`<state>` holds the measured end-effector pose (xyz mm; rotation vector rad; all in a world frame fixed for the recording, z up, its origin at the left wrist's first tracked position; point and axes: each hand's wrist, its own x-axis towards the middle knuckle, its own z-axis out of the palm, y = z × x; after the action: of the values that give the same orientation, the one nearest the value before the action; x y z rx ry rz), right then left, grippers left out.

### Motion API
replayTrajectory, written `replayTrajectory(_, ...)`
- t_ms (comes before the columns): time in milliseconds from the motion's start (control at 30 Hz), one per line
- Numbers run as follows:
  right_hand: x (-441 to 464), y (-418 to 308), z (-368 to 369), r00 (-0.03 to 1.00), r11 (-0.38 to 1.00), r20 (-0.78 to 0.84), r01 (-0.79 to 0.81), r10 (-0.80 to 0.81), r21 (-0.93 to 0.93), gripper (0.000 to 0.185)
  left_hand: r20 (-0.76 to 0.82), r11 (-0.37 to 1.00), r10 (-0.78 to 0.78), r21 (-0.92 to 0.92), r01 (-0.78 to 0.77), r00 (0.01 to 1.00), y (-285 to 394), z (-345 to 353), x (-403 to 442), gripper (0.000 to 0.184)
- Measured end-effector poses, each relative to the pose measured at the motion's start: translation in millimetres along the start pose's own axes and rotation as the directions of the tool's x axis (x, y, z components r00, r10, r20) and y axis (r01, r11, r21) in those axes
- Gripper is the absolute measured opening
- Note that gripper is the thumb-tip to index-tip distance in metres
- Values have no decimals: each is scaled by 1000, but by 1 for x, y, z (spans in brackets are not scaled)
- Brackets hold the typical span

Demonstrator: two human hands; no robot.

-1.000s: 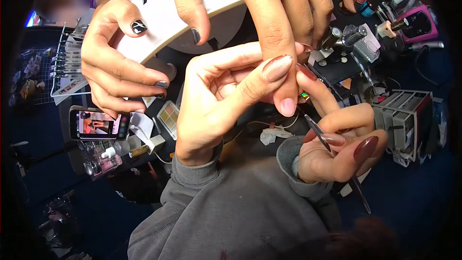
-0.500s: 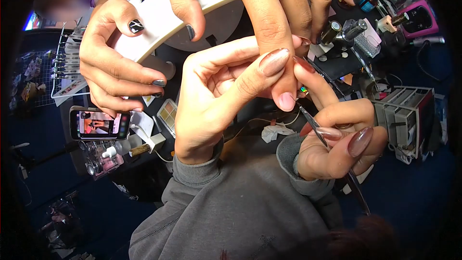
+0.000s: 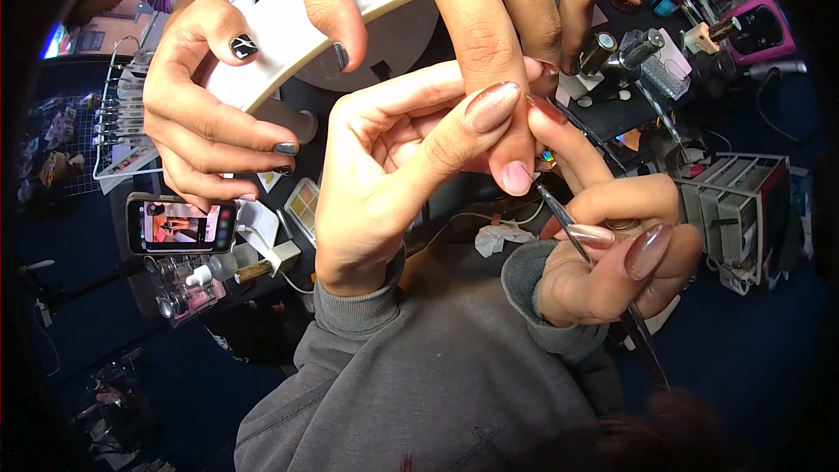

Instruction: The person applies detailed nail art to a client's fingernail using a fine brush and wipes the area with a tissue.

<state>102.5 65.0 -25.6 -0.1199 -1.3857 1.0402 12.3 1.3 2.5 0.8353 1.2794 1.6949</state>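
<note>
My left hand [image 3: 389, 166] is closed around another person's finger [image 3: 489, 57], its thumb pressing on the side near the tip. That finger's nail [image 3: 516, 177] is pale pink and bare of dark polish. In my right hand [image 3: 612, 253] a slim dark nail brush [image 3: 564, 214] is pinched between thumb and fingers, its handle slanting down to the right. The brush's fine tip lies right beside the pink nail; whether it touches cannot be made out. My right index finger [image 3: 568, 144] reaches up close to the held finger.
The person's other hand [image 3: 214, 100], with dark painted nails, rests by a white curved nail lamp [image 3: 384, 0]. A phone [image 3: 182, 223] lies at left near small bottles. Polish bottles [image 3: 642, 48], a pink device [image 3: 759, 31] and a drawer unit [image 3: 734, 218] stand at right.
My left hand and the held finger have shifted very slightly up and left. The brush tip stays by the nail, and my grip on both is unchanged.
</note>
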Motion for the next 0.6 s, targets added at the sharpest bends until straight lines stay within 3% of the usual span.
replayTrajectory(167,0,-1,-1,1000,1000,5,10,-10,-7,26,18,1000,-15,12,15,1000,1,0,0,28)
replayTrajectory(433,0,-3,-12,980,997,183,-82,82,-8,25,38,1000,3,14,-3,999,-1,-3,-1,28)
replayTrajectory(533,-5,4,-8,998,995,59,5,-10,96,29,54,1000,6,8,-6,999,-2,-4,-1,29)
replayTrajectory(600,-4,1,-9,996,997,76,-43,38,64,29,64,1000,6,5,-6,998,-3,-4,-1,29)
